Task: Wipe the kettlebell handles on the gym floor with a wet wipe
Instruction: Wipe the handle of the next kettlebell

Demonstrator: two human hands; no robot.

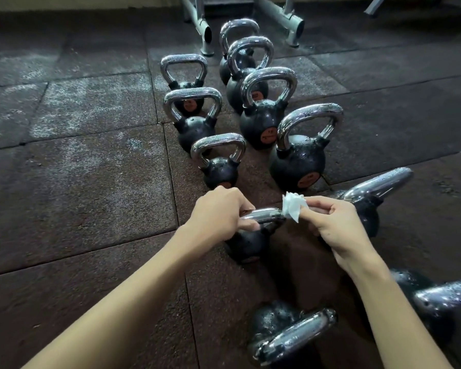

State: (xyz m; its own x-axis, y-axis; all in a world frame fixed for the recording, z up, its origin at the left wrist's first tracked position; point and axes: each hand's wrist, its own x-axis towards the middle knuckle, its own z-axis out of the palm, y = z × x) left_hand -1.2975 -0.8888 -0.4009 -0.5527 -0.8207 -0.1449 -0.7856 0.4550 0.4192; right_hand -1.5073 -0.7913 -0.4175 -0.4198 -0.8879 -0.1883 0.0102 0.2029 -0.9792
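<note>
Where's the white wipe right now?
In the head view, just right of centre, the wet wipe is pinched in the right hand, at the right end of the chrome handle that the left hand grips.

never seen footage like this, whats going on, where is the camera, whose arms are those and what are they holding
There is no machine here. The single picture comes from a wide-angle camera worn on a person's head, looking forward and down, so the bare arms are the wearer's own. The left hand grips the chrome handle of a small black kettlebell. The right hand pinches a crumpled white wet wipe at the end of that handle. More kettlebells stand ahead and to the right on the dark rubber floor. Grey metal rack legs show at the top.
</note>
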